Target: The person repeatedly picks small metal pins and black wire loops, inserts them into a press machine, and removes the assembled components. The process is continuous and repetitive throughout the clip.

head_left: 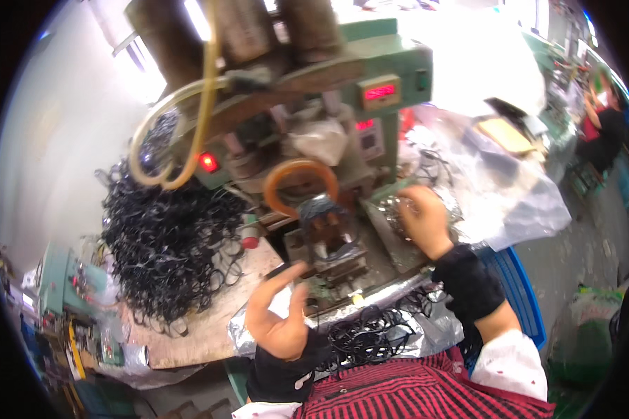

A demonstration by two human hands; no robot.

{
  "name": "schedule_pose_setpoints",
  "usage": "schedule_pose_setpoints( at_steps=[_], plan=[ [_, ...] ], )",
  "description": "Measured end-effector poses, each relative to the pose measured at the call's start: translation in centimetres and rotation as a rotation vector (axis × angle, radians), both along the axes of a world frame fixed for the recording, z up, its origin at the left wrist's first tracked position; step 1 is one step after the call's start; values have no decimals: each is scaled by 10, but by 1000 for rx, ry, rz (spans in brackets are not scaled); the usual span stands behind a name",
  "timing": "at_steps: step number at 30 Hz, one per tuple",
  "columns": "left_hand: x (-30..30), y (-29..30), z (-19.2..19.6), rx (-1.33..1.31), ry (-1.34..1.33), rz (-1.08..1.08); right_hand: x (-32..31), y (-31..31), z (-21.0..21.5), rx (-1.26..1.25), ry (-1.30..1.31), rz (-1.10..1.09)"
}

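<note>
My left hand (279, 321) is at the front left of a green press machine (370, 63), thumb and forefinger apart, with nothing seen between them. My right hand (424, 220) reaches to a pile of small shiny metal pieces (390, 211) on the machine's right side. Its fingers are bent together over the pieces; what they pinch, if anything, is too small to make out. Between my hands sits the machine's metal work block (335, 269), with a dark shiny curved part (321, 216) above it. An orange ring (267, 185) stands just behind that part.
A large heap of black loops (168, 237) covers the table (182, 349) on the left. More black loops (370, 335) lie before me on silvery sheeting (433, 325). A red button (250, 238) is beside the machine. At right are plastic bags (531, 209), a blue basket (514, 286) and a distant person (608, 126).
</note>
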State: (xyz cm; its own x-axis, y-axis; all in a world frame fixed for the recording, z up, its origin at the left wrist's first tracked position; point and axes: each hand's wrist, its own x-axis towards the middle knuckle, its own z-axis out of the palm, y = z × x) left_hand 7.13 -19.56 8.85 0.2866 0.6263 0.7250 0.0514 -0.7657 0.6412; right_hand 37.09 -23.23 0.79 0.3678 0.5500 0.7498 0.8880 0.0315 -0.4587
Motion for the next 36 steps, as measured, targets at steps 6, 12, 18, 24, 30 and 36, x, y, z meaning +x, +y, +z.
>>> schedule_pose_setpoints(
  at_steps=[6, 12, 18, 24, 30, 36],
  plan=[
    [-100, 138, -56, -45, 36, 615, -11, -38, -34, 349, 1132, 39],
    [-85, 252, -82, -5, 604, 894, -58, 12, -3, 199, 1009, 270],
    [-40, 262, -127, -138, 745, 960, -47, -36, -3, 32, 758, 38],
    [-50, 185, -116, -104, 543, 653, -51, -78, 4, 31, 786, -7],
    [-56, 197, -141, 86, 408, 561, -93, -5, 60, 94, 493, 331],
    [-33, 110, -100, -542, -395, 253, -111, 2, 48, 101, 1040, 506]
  ],
)
